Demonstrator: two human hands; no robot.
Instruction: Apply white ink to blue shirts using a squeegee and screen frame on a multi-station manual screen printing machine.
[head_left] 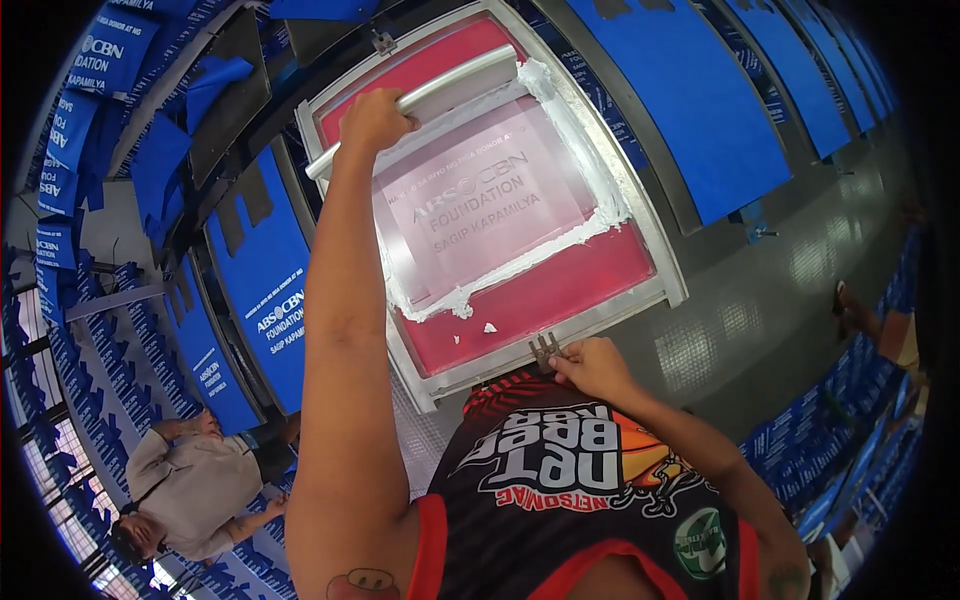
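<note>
A screen-printing frame (672,285) with red mesh (575,285) lies in front of me. Its middle has a pale window with lettering, bordered by thick white ink (577,150). Across the far part of the mesh rests a long metal squeegee (462,84), tilted, its right end in the ink. My left hand (376,122), arm stretched out, is closed round the squeegee's handle. Close to my body, my right hand (598,368) pinches a small pronged metal bracket (543,350) at the frame's near edge. What lies under the frame is hidden.
Blue printed fabric pieces (262,275) lie on boards to the left, and plain blue pieces (688,105) to the right. A long grey table (730,320) runs beneath. Another person (195,480) is at lower left; another person's arm (862,325) shows at far right.
</note>
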